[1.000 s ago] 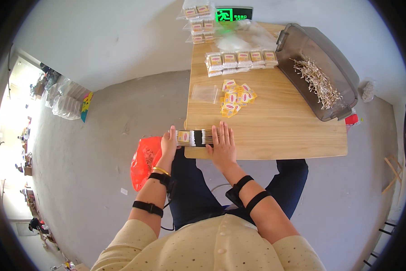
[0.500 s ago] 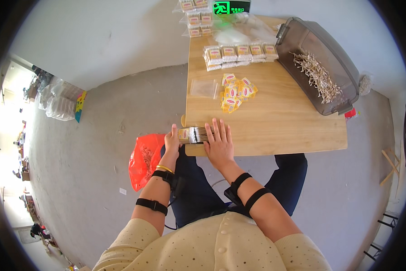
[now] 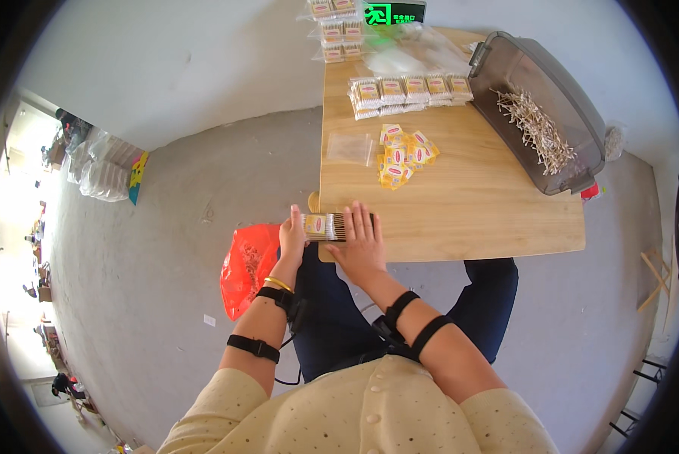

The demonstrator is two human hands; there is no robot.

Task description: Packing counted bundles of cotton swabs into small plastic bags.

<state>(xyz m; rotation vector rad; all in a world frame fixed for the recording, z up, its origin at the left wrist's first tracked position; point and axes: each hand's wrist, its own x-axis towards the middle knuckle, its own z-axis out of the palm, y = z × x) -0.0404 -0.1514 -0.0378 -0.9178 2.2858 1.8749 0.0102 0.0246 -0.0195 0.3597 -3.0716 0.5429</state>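
Holding: left hand (image 3: 292, 236) grips the left end of a clear flat packet of thin brown sticks with a yellow label (image 3: 326, 226), fingers closed around it.
Pressing: right hand (image 3: 361, 240) lies flat over the packet's right end, fingers spread and not curled.
Packet position: at the near left corner of the pale wooden table (image 3: 460, 204), overhanging its edge.
Mid table: loose pile of small yellow sachets (image 3: 403, 155), beside an empty clear bag (image 3: 349, 147).
Far side: row of filled packets (image 3: 409, 91); grey plastic tub of loose sticks (image 3: 537, 113).
Floor: orange plastic bag (image 3: 246, 266) left of the knees.
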